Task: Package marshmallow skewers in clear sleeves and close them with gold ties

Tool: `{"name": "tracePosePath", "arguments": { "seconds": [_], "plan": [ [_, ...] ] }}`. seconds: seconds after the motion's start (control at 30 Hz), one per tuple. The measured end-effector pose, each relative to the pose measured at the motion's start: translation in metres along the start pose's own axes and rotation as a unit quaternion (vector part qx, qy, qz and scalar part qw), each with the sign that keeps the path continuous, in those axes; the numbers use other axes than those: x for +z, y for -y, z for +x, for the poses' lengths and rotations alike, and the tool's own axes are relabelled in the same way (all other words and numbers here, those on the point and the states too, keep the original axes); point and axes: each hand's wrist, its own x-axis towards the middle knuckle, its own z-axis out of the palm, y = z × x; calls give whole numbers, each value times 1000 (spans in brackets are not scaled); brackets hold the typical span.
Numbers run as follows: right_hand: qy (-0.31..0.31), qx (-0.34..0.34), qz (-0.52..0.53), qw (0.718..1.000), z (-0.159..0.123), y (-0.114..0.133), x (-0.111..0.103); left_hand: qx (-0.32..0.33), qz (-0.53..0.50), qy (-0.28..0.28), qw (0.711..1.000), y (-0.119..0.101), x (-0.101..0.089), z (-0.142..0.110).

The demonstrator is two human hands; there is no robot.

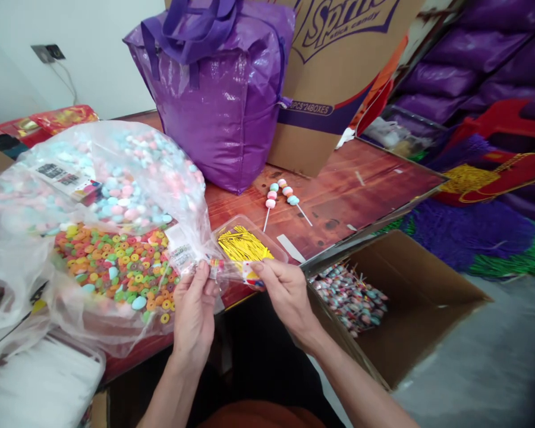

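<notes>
My left hand (194, 321) and my right hand (289, 291) are both closed on a small clear candy wrapper (230, 271), stretched between them over the table's front edge. Printed colours show on the wrapper near my right fingers; small coloured pieces show by my left fingertips. Just beyond the hands, a clear plastic tub (280, 248) holds yellow twist ties (243, 242). Behind the tub lie two candy sticks, a left one (271, 201) and a right one (289, 196), threaded with pastel sweets. Ring candies (116, 261) lie close to my left hand.
A large clear bag (196, 172) of pastel sweets covers the left side. White sticks (35, 380) fill a tray at lower left. A purple bag (218, 107) and a carton (303, 142) stand behind. An open cardboard box (421, 315) with wrapped candies is at right.
</notes>
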Motion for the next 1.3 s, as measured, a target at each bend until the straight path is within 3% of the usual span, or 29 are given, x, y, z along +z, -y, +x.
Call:
{"name": "tracePosePath", "arguments": {
  "seconds": [0.13, 0.2, 0.27, 0.3, 0.37, 0.47, 0.53, 0.63, 0.7, 0.87, 0.97, 1.13, 1.3],
  "plan": [
    [-61, -13, -127, 990, 36, -18, -26, 50, -5, -34, 998, 4, 4, 7],
    [-141, -23, -278, 950, 64, -32, -47, 53, -6, -47, 997, 3, 2, 10],
    [-190, 12, -420, 887, 93, -48, -67, 47, -5, -62, 997, 1, -1, 13],
    [-197, 43, -467, 861, 105, -57, -76, 45, -3, -71, 996, 0, -3, 14],
    [-180, 83, -500, 843, 122, -71, -88, 43, -2, -92, 995, -1, -6, 15],
    [-177, 105, -491, 847, 125, -81, -95, 47, -2, -114, 992, -2, -10, 16],
    [-223, 92, -464, 852, 113, -82, -97, 51, -7, -121, 991, -3, -11, 17],
    [-305, 41, -335, 890, 80, -75, -98, 47, -22, -123, 991, -5, -15, 19],
    [-315, 23, -242, 917, 51, -67, -96, 41, -32, -123, 991, -6, -19, 21],
    [-215, 65, -26, 974, -19, -46, -79, 29, -38, -129, 991, -7, -26, 24],
    [-149, 57, 10, 987, -43, -37, -71, 30, -41, -127, 991, -7, -26, 23],
    [-99, 18, -30, 995, -51, -24, -68, 37, -51, -128, 990, -7, -25, 20],
    [-88, -3, -61, 994, -50, -17, -65, 32, -56, -125, 990, -8, -26, 18]
  ]
}}
